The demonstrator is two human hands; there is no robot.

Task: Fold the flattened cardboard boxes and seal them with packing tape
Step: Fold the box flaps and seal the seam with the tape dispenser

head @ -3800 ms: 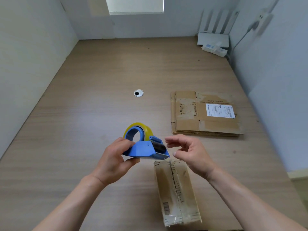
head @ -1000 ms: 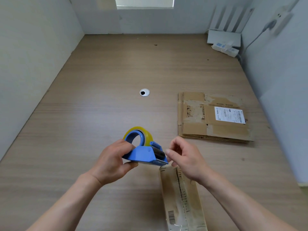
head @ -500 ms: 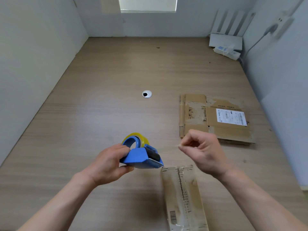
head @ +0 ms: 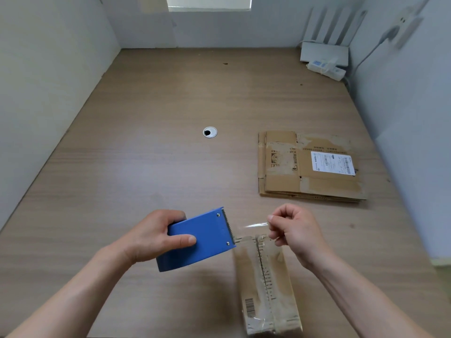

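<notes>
The left hand (head: 156, 237) is gripping the blue tape dispenser (head: 205, 240) low over the middle of the worktop (head: 146, 147). Its fingers (head: 172, 214) are curling over the far edge, the thumb is lying across the flat blue side, and the toothed cutter is pointing toward three o'clock. The right hand (head: 296, 231) is pinching the free end of the clear tape (head: 252, 226) between thumb and forefinger, the other fingers curling in, so a short stretch is spanning the gap between cutter and hand. At five o'clock from the dispenser the folded box (head: 267, 286) is lying on the worktop, its top flaps meeting along a seam running toward six o'clock. Its far end is sitting just under the tape, though contact cannot be told. A stack of flattened boxes (head: 307, 172) with a white label is resting well apart at one o'clock from the right hand. A round cable hole (head: 210, 132) is sitting at twelve o'clock from the dispenser, and a white router (head: 324, 53) and power strip (head: 325, 69) are standing in the far corner at two o'clock.
</notes>
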